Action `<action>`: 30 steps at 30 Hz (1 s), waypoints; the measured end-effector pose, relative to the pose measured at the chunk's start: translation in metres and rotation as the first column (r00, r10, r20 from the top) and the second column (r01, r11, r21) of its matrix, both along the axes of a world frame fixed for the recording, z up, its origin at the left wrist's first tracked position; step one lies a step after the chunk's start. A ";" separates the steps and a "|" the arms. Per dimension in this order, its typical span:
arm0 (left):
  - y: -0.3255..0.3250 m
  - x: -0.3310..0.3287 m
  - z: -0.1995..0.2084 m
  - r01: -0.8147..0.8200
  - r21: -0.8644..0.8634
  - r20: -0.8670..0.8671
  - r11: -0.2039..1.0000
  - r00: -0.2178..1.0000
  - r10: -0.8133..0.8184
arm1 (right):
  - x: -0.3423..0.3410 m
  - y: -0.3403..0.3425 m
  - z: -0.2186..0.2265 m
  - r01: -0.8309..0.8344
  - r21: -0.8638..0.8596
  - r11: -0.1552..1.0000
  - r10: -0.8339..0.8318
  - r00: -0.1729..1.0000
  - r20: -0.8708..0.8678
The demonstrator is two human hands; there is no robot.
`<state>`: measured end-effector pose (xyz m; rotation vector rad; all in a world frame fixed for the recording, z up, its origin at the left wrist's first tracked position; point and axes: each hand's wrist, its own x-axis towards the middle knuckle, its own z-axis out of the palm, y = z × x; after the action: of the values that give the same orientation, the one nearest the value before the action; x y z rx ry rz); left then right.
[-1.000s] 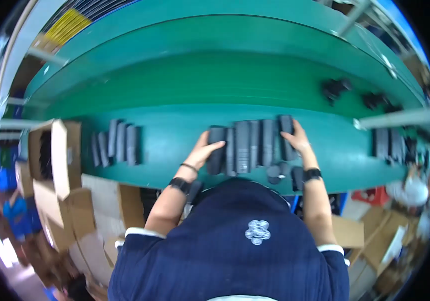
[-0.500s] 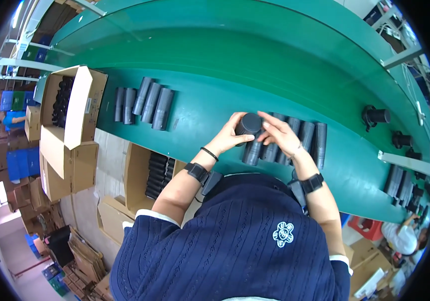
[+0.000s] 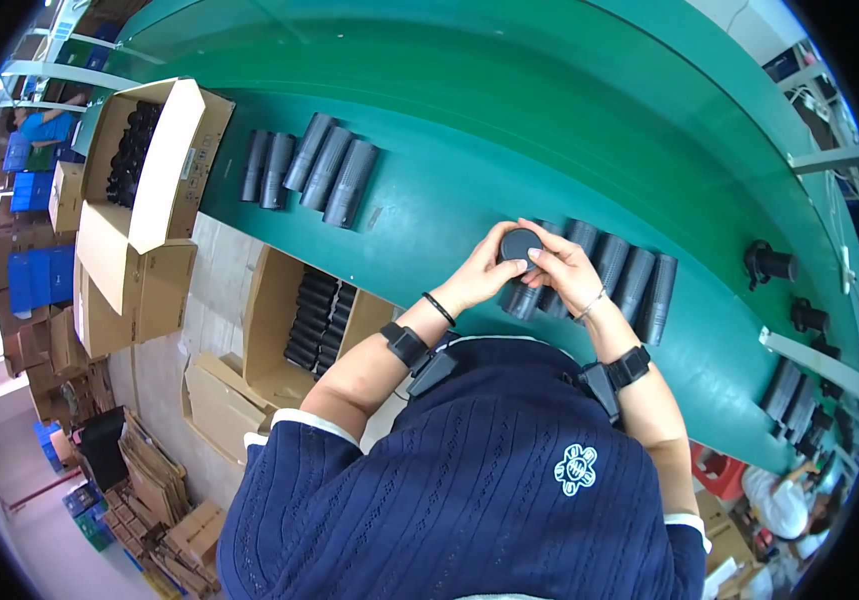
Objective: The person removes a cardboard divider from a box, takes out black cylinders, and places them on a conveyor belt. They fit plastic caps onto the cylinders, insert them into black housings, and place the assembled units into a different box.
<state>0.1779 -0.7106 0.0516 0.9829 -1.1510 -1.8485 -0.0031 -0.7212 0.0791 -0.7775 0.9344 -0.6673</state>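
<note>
From the head camera, you are partway through handling one black tube [image 3: 519, 248]; it stands end-on above the green belt [image 3: 449, 215], just over the row of tubes [image 3: 619, 278] lying in front of you; your left hand [image 3: 479, 275] clasps its near side, your right hand [image 3: 564, 268] wraps the other, fingers closed on it; both wrists are bent inward, elbows tucked against your body; I judge the next move calls for a steady two-handed hold; an open box of tubes [image 3: 314, 320] sits below the belt on your left.
</note>
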 end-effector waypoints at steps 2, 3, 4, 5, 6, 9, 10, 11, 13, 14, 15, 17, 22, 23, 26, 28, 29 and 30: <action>0.000 -0.001 -0.005 0.023 -0.121 0.044 0.992 0.999 -0.017 | 0.000 0.001 -0.002 0.021 -0.020 1.000 -0.021 1.000 -0.010; 0.003 -0.001 -0.004 0.023 -0.117 0.044 0.993 0.999 -0.018 | 0.001 0.002 -0.002 0.043 -0.043 0.998 -0.043 0.999 -0.018; 0.006 0.000 -0.004 0.029 -0.129 0.091 0.991 0.996 -0.017 | 0.001 0.003 0.001 0.047 -0.015 0.999 -0.047 0.999 -0.020; 0.000 -0.002 -0.001 0.035 -0.155 0.135 0.987 0.991 -0.014 | -0.001 -0.004 0.002 0.046 -0.026 0.999 -0.046 0.999 -0.024; -0.002 -0.003 0.002 0.041 -0.206 0.215 0.978 0.977 0.004 | -0.005 -0.010 0.001 0.020 0.012 1.000 -0.019 1.000 -0.009; -0.011 -0.001 0.009 0.104 -0.356 0.385 0.929 0.922 0.045 | -0.008 -0.012 -0.001 0.005 0.015 1.000 -0.005 1.000 0.020; -0.017 0.002 0.001 0.083 -0.478 0.422 0.874 0.895 0.146 | -0.005 -0.006 -0.001 -0.013 -0.290 0.957 -0.038 0.985 -0.171; -0.017 0.002 0.003 0.078 -0.476 0.421 0.876 0.895 0.149 | 0.000 -0.002 0.004 -0.093 -0.554 0.827 -0.120 0.934 -0.336; -0.016 0.003 0.007 0.073 -0.441 0.369 0.895 0.924 0.106 | 0.004 -0.003 0.007 -0.188 -0.637 0.747 -0.192 0.857 -0.478; -0.015 0.002 0.011 0.031 -0.427 0.355 0.904 0.925 0.137 | 0.007 -0.004 0.004 -0.168 -0.629 0.759 -0.205 0.855 -0.476; -0.015 0.002 0.009 0.030 -0.423 0.355 0.906 0.925 0.135 | 0.010 -0.005 0.003 -0.148 -0.621 0.770 -0.219 0.853 -0.474; -0.015 0.001 0.005 -0.012 -0.448 0.356 0.894 0.915 0.191 | 0.014 -0.006 0.003 -0.155 -0.598 0.786 -0.212 0.842 -0.497; -0.015 0.000 0.009 -0.035 -0.457 0.362 0.889 0.905 0.222 | 0.017 -0.009 -0.001 -0.207 -0.680 0.704 -0.321 0.761 -0.563; -0.018 -0.001 0.010 -0.025 -0.468 0.371 0.883 0.902 0.222 | 0.017 -0.010 0.002 -0.209 -0.684 0.699 -0.323 0.761 -0.563; -0.021 -0.003 0.008 -0.013 -0.473 0.380 0.881 0.899 0.218 | 0.018 -0.008 0.021 -0.128 -0.563 0.816 -0.221 0.832 -0.509; -0.012 -0.005 0.008 0.013 -0.433 0.386 0.901 0.906 0.173 | 0.013 0.005 0.030 -0.128 -0.571 0.811 -0.233 0.824 -0.516; -0.009 -0.003 0.010 0.019 -0.422 0.347 0.906 0.927 0.142 | 0.009 0.009 0.032 -0.126 -0.574 0.809 -0.243 0.817 -0.522; -0.013 -0.002 0.011 0.047 -0.438 0.361 0.898 0.924 0.128 | 0.000 0.006 0.030 -0.020 -0.457 0.889 -0.189 0.894 -0.407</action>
<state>0.1759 -0.7232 0.0622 1.1095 -1.6788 -1.2963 -0.0030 -0.7157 0.1094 -1.3514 1.2542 -0.8189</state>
